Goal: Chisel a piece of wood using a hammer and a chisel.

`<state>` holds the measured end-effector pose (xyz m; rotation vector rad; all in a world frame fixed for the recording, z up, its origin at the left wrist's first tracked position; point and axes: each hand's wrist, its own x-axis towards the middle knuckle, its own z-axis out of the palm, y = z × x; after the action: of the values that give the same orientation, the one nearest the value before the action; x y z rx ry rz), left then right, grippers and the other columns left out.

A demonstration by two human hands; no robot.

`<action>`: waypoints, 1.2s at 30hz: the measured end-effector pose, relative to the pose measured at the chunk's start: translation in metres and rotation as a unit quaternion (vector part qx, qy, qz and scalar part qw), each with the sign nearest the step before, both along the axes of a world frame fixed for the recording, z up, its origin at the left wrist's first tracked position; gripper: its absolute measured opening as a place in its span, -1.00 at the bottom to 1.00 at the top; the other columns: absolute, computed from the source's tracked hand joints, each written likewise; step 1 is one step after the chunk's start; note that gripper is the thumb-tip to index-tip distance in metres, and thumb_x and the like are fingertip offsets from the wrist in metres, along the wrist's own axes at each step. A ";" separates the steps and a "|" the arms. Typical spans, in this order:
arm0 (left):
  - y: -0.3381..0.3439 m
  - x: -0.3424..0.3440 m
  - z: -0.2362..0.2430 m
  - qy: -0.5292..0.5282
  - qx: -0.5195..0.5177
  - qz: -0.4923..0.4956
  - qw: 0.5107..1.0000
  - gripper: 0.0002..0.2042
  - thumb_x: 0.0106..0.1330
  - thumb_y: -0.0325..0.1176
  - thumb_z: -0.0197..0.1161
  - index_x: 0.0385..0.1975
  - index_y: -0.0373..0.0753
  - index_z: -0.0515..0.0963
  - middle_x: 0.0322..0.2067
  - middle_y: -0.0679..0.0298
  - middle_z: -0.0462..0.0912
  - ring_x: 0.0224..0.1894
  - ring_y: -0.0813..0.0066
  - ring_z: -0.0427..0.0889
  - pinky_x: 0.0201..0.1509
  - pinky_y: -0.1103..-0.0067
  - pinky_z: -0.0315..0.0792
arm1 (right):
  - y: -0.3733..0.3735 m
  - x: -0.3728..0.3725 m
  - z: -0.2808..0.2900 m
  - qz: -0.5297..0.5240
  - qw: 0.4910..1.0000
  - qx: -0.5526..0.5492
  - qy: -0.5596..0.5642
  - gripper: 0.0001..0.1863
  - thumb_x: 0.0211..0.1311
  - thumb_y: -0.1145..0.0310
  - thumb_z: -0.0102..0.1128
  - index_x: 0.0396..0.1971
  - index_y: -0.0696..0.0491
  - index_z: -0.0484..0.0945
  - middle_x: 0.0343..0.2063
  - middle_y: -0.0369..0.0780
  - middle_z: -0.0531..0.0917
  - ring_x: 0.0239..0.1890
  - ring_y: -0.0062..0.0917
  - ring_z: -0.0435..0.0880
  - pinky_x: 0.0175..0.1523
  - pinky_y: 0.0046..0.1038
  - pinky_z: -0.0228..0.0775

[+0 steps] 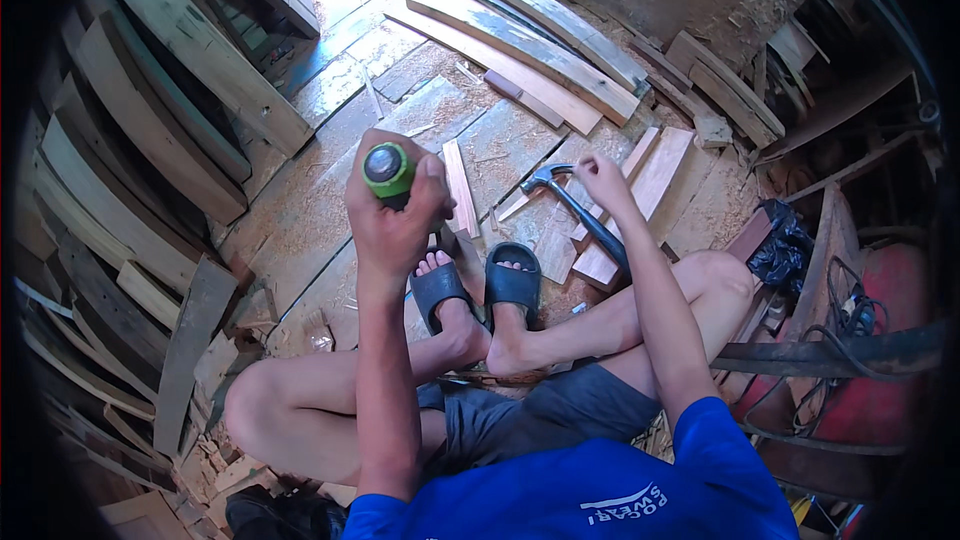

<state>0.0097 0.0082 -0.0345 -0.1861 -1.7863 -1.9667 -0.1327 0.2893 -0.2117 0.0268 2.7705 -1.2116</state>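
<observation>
Looked like a woodworking workshop, cluttered and dusty, with long boards laid across the floor, thick planks crowded along the left side, and pale shavings strewn all about. Contained a hammer right by cut pieces of timber, with rough scraps toward the lower left and more short lengths piled at the upper right.

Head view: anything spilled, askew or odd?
Wood shavings litter the floor, looking spilled rather than swept. The hammer lies slantwise across the pale planks near the right hand, so it looks casually laid. No obvious damage stands out.
</observation>
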 end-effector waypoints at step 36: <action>-0.002 -0.012 -0.030 0.047 -0.039 0.079 0.995 -0.90 0.29 -0.55 0.15 -0.41 -0.29 0.36 -0.64 0.33 0.45 -0.72 0.69 0.39 -0.72 0.70 0.26 | -0.030 0.026 0.125 0.159 0.981 -0.006 0.113 -0.65 0.29 0.14 0.23 -0.26 0.20 0.60 -0.64 -0.21 0.54 -0.57 -0.55 0.44 -0.41 -0.39 0.29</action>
<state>-0.0025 0.0058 -0.0643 -0.1562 -1.7631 -1.7514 -0.1063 0.2588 -0.0871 -0.5674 2.8040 -1.2101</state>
